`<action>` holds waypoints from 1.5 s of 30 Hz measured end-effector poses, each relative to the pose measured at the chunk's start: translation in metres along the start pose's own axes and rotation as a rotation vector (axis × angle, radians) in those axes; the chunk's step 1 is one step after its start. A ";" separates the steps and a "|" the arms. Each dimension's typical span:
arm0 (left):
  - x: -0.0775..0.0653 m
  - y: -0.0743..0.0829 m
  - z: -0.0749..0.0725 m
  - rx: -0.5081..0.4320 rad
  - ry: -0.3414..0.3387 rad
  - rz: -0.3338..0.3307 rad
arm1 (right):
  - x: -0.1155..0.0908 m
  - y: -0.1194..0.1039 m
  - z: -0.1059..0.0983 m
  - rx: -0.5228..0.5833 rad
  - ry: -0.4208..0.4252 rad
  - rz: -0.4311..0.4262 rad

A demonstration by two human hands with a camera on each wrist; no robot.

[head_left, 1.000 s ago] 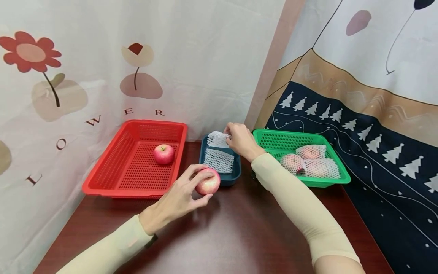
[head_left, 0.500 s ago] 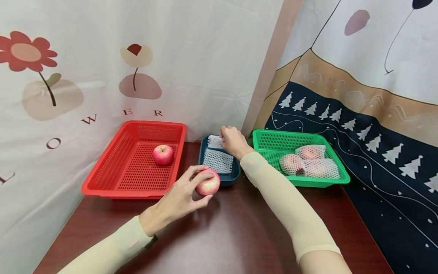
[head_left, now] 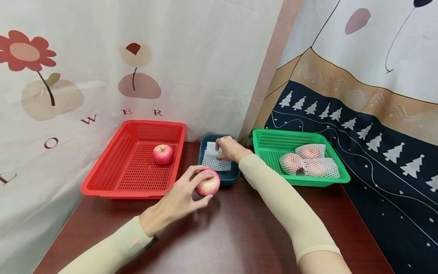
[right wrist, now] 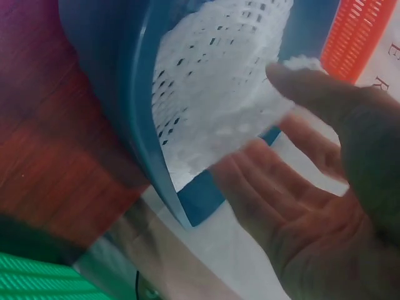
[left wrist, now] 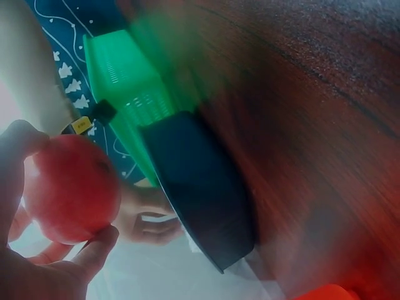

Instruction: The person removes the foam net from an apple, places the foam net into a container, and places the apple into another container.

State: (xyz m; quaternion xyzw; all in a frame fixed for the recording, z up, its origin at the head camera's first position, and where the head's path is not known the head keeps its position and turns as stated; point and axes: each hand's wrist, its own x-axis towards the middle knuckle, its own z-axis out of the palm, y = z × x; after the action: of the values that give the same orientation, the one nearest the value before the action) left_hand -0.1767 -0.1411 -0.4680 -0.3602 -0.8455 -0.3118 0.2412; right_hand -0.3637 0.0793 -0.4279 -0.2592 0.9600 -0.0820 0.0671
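My left hand [head_left: 183, 192] grips a red apple [head_left: 208, 182] between thumb and fingers, above the table in front of a dark blue tray [head_left: 234, 176]. The left wrist view shows this apple [left wrist: 74, 187] close up. White foam fruit nets [head_left: 215, 161] lie in the tray. My right hand [head_left: 230, 148] reaches over the tray's right side. In the right wrist view its thumb and fingers [right wrist: 300, 212] are spread apart at the edge of the white foam net [right wrist: 212, 81], with the thumb tip overlapping it.
A red basket [head_left: 128, 160] on the left holds one bare apple [head_left: 163, 154]. On the right, a green basket [head_left: 273, 133] holds several apples in foam nets [head_left: 321, 168]. Printed curtains [head_left: 205, 68] hang behind the brown table [head_left: 219, 236].
My right hand has moved left and slightly down over the tray. The upper foam net it pinched earlier now lies lower, against the other netting. My left hand and apple have stayed put.
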 end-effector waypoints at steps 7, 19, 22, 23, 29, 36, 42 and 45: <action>0.000 0.001 0.001 -0.006 -0.006 -0.015 | -0.001 0.001 0.004 0.029 -0.169 0.014; 0.001 0.000 0.001 0.005 -0.002 -0.030 | -0.005 0.002 0.005 -0.029 -0.250 -0.034; 0.002 0.000 0.000 0.004 -0.007 -0.039 | -0.007 0.003 0.003 -0.033 -0.228 -0.049; 0.002 0.000 0.000 0.002 -0.005 -0.044 | -0.008 0.003 0.003 -0.029 -0.222 -0.052; 0.003 0.000 -0.002 -0.015 0.011 -0.064 | -0.013 0.001 -0.004 0.005 -0.180 -0.056; 0.009 -0.001 -0.003 -0.006 0.026 -0.055 | -0.024 -0.002 -0.015 0.032 -0.094 -0.068; 0.012 0.000 -0.003 -0.009 0.021 -0.051 | -0.036 -0.003 -0.024 0.047 -0.064 -0.074; 0.012 -0.001 -0.004 -0.006 0.033 -0.053 | -0.040 -0.005 -0.027 0.055 -0.049 -0.084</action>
State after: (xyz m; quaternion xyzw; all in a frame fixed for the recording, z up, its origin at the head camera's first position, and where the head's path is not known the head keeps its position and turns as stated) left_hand -0.1840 -0.1388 -0.4573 -0.3332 -0.8497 -0.3267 0.2454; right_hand -0.3314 0.0987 -0.3967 -0.2993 0.9437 -0.1047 0.0940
